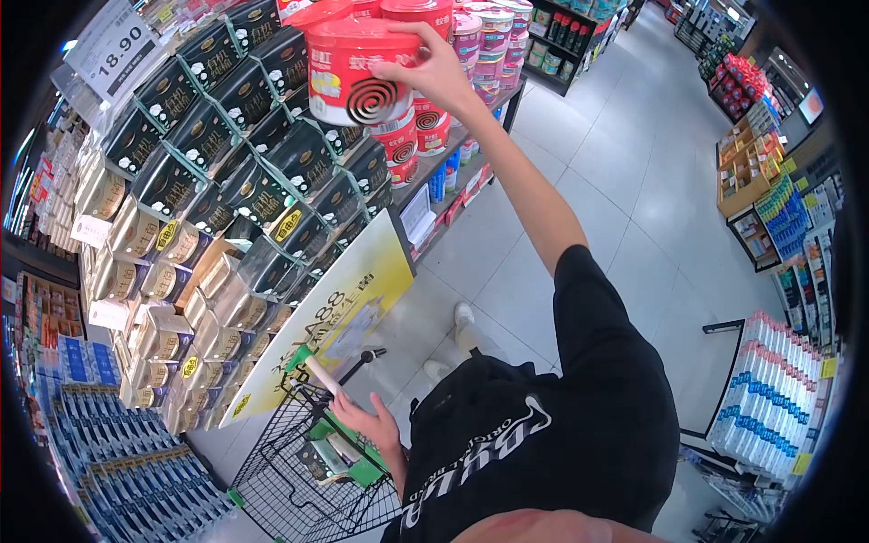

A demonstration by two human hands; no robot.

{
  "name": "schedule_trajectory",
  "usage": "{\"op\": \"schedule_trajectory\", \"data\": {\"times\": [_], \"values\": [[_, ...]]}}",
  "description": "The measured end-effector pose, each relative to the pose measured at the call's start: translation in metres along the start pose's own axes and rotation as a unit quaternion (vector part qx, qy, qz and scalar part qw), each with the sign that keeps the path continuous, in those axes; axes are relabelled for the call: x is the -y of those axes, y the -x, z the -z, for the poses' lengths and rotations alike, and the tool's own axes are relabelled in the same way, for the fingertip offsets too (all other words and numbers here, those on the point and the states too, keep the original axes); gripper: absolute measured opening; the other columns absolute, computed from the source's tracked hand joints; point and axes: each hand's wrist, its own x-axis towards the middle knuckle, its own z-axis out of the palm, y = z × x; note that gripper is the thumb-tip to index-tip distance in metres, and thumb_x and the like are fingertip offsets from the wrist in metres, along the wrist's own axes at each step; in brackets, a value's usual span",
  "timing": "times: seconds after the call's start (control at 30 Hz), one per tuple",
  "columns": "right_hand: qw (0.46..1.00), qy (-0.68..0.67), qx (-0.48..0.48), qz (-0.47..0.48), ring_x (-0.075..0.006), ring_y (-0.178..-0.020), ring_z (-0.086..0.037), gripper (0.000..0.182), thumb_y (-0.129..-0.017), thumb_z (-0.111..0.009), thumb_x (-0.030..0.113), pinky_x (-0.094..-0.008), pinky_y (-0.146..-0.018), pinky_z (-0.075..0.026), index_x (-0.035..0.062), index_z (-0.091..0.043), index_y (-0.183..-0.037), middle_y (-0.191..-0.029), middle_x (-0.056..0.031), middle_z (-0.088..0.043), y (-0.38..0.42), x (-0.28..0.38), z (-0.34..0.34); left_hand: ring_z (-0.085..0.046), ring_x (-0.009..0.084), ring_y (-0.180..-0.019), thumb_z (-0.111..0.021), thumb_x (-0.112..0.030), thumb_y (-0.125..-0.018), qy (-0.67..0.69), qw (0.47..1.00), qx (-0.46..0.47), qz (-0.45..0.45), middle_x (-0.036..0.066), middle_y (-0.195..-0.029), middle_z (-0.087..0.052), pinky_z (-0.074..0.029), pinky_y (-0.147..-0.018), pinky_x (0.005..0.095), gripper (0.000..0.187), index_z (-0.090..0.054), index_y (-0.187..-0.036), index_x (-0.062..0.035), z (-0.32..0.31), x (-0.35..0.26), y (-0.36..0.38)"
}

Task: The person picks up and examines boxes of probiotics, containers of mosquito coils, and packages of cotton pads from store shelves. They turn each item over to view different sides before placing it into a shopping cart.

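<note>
My right hand [424, 72] is stretched up to the shelf, its fingers closed round a red and white tub of mosquito coils [351, 68] with a black spiral on its front. The tub is in front of other red tubs [431, 125], some of which it hides. Low down, my left hand [369, 422] lies round the pale handle [323, 373] of a shopping cart [288, 457], with the thumb apart. Inside the black wire cart, by its green seat panel, is a dark package [328, 457], partly covered.
Stacked dark tissue packs [224, 136] and beige packs [149, 271] fill the display at left. A yellow and white sign board [339, 317] leans along its front. Pink tubs [489, 45] stand beyond the red ones. A tiled aisle [625, 145] runs along the right, with shelves opposite.
</note>
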Motion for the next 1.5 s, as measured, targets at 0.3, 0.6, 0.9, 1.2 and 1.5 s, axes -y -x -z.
{"op": "schedule_trajectory", "data": {"times": [0.3,0.6,0.9,1.2,1.5], "values": [[0.769,-0.461,0.034,-0.442,-0.0155,-0.100,-0.062,0.053,-0.090,-0.056,0.041,-0.0315,-0.089,-0.050,0.0029,-0.050,-0.127,-0.111,-0.0086,-0.064,0.225,-0.031,-0.082,-0.024,0.0310,-0.141,-0.045,-0.049,-0.095,0.485,0.869,-0.035,-0.097,0.020,-0.150,-0.025,-0.020,-0.114,0.0456,0.077,-0.023,-0.145,0.0038,0.030,-0.142,-0.116],[0.533,-0.579,0.037,-0.616,-0.0166,-0.102,-0.061,0.051,-0.092,-0.054,0.040,-0.0323,-0.091,-0.049,0.0038,-0.050,-0.126,-0.114,-0.0097,-0.062,0.361,-0.017,-0.120,-0.012,0.0498,-0.139,-0.071,-0.038,-0.076,0.176,0.970,0.039,-0.161,0.032,-0.150,-0.010,-0.014,-0.112,0.0558,0.083,-0.036,-0.141,-0.0009,0.047,-0.163,-0.054],[0.590,-0.513,0.065,-0.620,-0.0176,-0.103,-0.060,0.049,-0.093,-0.053,0.040,-0.0331,-0.092,-0.048,0.0047,-0.050,-0.126,-0.118,-0.0108,-0.060,0.317,-0.016,-0.091,-0.019,0.0368,-0.140,-0.068,-0.035,-0.081,0.403,0.914,0.031,-0.042,0.024,-0.151,-0.014,-0.020,-0.113,0.0452,0.090,-0.017,-0.147,-0.0033,0.043,-0.129,-0.051],[0.905,-0.027,0.412,-0.108,-0.0317,-0.124,-0.049,0.067,-0.072,-0.082,0.030,-0.0375,-0.101,-0.041,0.0078,-0.047,-0.125,-0.134,-0.0198,-0.045,0.258,0.099,-0.156,-0.038,0.0301,-0.134,-0.027,-0.067,-0.094,0.849,0.493,0.069,0.177,0.011,-0.147,-0.037,-0.034,-0.110,0.0461,0.078,-0.025,-0.148,-0.0115,0.042,-0.046,-0.047],[0.753,-0.190,0.602,0.186,-0.0436,-0.137,-0.029,0.077,-0.064,-0.085,0.036,-0.0486,-0.111,-0.030,0.0147,-0.050,-0.130,-0.150,-0.0257,-0.024,0.309,0.145,-0.237,-0.046,0.0320,-0.128,-0.052,-0.063,-0.086,0.755,0.587,-0.154,0.250,0.014,-0.142,-0.044,-0.041,-0.104,0.0492,0.083,-0.031,-0.144,-0.0078,0.139,0.041,0.076]]}}
